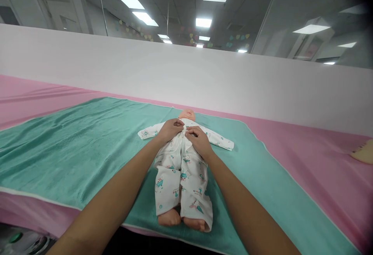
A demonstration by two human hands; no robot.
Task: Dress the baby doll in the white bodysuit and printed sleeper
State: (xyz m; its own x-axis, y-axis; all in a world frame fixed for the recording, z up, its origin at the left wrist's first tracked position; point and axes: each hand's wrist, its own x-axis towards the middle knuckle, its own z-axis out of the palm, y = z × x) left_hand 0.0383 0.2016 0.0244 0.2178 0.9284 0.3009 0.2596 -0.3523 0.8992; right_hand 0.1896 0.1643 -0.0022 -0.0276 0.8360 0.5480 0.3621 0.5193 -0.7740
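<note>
A baby doll (188, 114) lies on its back on a teal towel (96, 142), feet toward me. It wears a white printed baby suit (194, 177) with long sleeves spread to both sides. My left hand (172, 129) is at the upper chest, fingers closed on the edge of the front opening. Just beside it, my right hand (198, 136) pinches the other edge of the suit at the same height. Below the hands the two front edges run down side by side. The exact spot between my fingertips is too small to make out.
Pink sheeting (305, 150) covers the surface around the towel. A white wall (175, 72) rises behind it, with glass panels above. A pale yellow object (363, 152) lies at the right edge. At the lower left is a clear container with a green part (15, 237).
</note>
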